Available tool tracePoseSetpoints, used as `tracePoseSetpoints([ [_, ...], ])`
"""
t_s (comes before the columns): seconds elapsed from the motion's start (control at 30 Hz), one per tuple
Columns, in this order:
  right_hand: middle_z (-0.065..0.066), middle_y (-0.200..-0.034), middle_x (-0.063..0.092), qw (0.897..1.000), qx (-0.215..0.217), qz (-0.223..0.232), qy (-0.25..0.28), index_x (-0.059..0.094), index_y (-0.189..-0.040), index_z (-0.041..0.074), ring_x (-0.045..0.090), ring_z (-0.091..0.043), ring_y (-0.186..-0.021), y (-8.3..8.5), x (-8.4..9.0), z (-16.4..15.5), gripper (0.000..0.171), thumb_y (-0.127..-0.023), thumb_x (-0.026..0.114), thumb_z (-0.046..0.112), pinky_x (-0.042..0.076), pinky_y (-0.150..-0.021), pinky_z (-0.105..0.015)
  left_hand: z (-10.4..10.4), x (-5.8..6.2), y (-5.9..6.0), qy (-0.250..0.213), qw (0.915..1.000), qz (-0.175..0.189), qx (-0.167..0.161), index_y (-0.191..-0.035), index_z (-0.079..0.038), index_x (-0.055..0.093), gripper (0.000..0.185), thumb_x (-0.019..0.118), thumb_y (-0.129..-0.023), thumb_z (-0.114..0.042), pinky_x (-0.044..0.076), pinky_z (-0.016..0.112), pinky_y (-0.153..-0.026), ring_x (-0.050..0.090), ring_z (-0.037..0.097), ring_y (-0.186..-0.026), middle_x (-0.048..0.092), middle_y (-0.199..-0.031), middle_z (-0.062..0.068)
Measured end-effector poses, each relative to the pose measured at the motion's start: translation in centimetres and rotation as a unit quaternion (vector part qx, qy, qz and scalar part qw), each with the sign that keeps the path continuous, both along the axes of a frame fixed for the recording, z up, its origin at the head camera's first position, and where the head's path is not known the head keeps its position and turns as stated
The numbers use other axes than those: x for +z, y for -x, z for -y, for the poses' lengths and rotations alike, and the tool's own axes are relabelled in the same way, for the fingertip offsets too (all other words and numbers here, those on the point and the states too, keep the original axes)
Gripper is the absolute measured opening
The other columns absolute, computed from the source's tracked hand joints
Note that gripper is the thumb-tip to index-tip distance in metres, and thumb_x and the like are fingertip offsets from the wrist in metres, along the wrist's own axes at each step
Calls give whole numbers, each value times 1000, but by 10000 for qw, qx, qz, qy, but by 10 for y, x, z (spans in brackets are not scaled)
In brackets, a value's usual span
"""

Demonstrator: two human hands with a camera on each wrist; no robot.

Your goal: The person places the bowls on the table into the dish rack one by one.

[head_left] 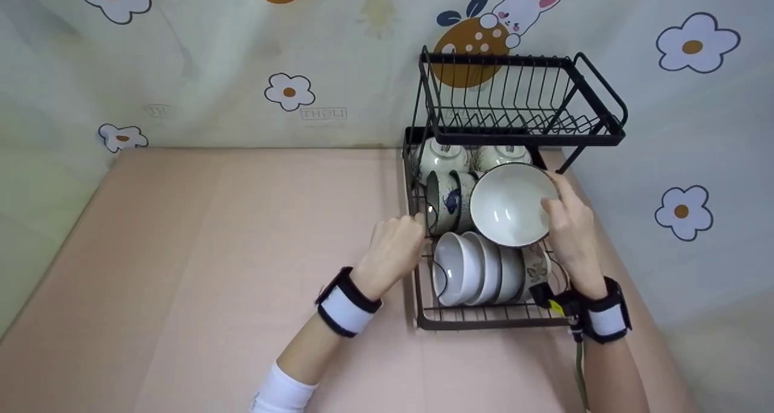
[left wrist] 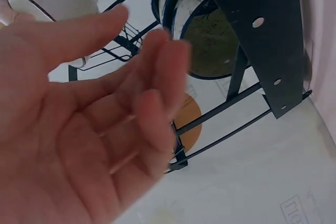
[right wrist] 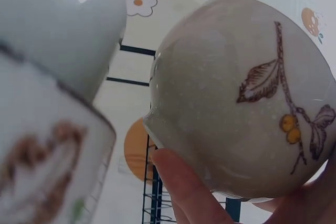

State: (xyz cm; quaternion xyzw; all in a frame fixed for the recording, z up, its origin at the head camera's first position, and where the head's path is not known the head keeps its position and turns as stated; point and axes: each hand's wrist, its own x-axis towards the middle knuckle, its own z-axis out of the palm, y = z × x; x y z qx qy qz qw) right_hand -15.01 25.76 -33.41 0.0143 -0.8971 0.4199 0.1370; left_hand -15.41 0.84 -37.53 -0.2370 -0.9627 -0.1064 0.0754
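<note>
A white bowl (head_left: 511,204) is held by its right side in my right hand (head_left: 571,234), its inside facing the head camera. In the right wrist view the outside of that bowl (right wrist: 226,87) shows a brown leaf branch with yellow berries. My left hand (head_left: 396,247) is beside the left edge of the black dish rack (head_left: 484,325). Its fingers are loosely bent around nothing in the left wrist view. Patterned cups or bowls (head_left: 446,201) stand on edge left of the held bowl. Nearer the front, several white bowls (head_left: 458,271) stand on edge in a row.
Above the back of the rack is a wire upper tier (head_left: 502,117). Two upturned bowls sit beneath it, one a white bowl (head_left: 444,157). Pink tabletop (head_left: 242,268) extends to the left, and a patterned cloth (head_left: 211,56) hangs behind.
</note>
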Motion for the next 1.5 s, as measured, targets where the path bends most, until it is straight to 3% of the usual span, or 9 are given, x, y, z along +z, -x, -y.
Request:
tracePoseSetpoints([
  [0.17,-25,-126,57,9999,-72,-82,-60,48,-139,11,56,-44,-106,0,3,-6,46,-95,34,16,45,-85,-61,-1,-4,2,372,9963,752,174,-87,-1,66,12,64,-89,-13,49,28,-51,60,21,-64,65,-78,10],
  [0.57,-28,-129,54,9987,-480,-37,-190,44,-141,9,55,-42,-102,2,7,-24,47,-96,34,18,43,-87,-58,-4,-8,3,523,9918,1146,226,-86,-2,69,17,64,-90,-18,54,34,-56,64,24,-73,68,-83,11],
  [0.67,-25,-98,62,9968,-669,-67,-437,45,-141,9,54,-27,-71,2,9,-27,46,-96,34,19,46,-66,-41,-5,-8,3,516,9911,1206,237,-86,-2,69,18,64,-90,-19,54,34,-56,64,24,-73,68,-84,11],
  [0.77,-19,-76,55,9938,-897,-141,-647,46,-140,11,41,-20,-55,1,9,-29,46,-96,36,19,36,-52,-32,-5,-8,3,507,9909,1219,245,-85,-2,69,19,64,-90,-20,54,34,-56,64,24,-72,68,-83,11],
  [0.83,-24,-82,60,9925,-1011,-204,-658,48,-139,12,52,-27,-61,1,10,-31,45,-96,37,19,44,-56,-38,-5,-8,3,525,9910,1209,243,-85,-2,69,19,63,-91,-19,54,34,-56,64,24,-72,68,-83,11],
  [0.9,-30,-105,63,9913,-1122,-229,-652,48,-139,13,61,-39,-80,0,10,-33,45,-95,37,19,49,-69,-49,-5,-7,3,531,9909,1210,244,-85,-2,68,18,63,-91,-19,54,34,-56,64,24,-72,68,-83,11],
  [1.0,-32,-122,58,9888,-1297,-191,-716,48,-139,14,59,-49,-100,0,11,-37,46,-95,37,21,48,-80,-59,-5,-7,2,583,9903,1238,257,-87,-2,68,18,62,-91,-19,55,34,-57,65,24,-73,68,-84,11],
  [1.23,-34,-106,63,9769,-1602,-225,-1398,50,-137,14,60,-43,-74,1,11,-45,47,-93,39,24,40,-56,-39,-6,-6,3,663,9862,1470,364,-95,-3,68,22,65,-91,-25,56,36,-61,66,24,-78,68,-90,10],
  [1.5,-37,-109,58,9672,-1421,374,-2072,45,-142,17,59,-46,-74,0,14,-56,50,-93,40,29,44,-49,-43,-7,-6,3,692,9854,1514,371,-94,-4,68,21,65,-91,-24,55,34,-60,65,22,-76,68,-89,10],
])
